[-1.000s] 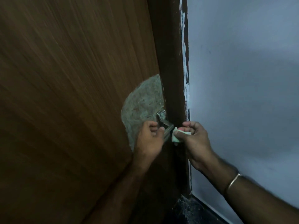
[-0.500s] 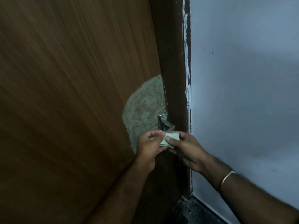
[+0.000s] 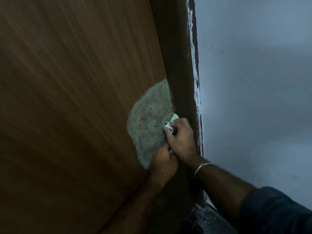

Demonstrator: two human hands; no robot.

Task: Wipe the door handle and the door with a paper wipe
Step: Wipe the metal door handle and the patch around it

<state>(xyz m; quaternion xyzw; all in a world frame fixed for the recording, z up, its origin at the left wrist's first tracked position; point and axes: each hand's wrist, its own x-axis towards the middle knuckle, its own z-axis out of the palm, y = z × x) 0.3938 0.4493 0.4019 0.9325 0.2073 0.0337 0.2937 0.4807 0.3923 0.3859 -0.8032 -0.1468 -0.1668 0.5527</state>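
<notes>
A brown wooden door (image 3: 76,98) fills the left side, with a worn grey patch (image 3: 148,122) near its edge. My right hand (image 3: 180,139) presses a pale paper wipe (image 3: 171,122) over the metal door handle, which is almost fully hidden beneath wipe and fingers. My left hand (image 3: 163,163) is just below it, fingers curled against the door at the handle's lower end; what it grips is hidden.
A dark door frame (image 3: 182,65) with white paint smears runs beside the door. A pale blue-grey wall (image 3: 253,98) fills the right. A speckled dark floor (image 3: 202,220) shows at the bottom. A thin bangle (image 3: 201,167) circles my right wrist.
The wipe was held between both hands below the handle. My right hand has since carried it up onto the handle, and my left hand has dropped lower.
</notes>
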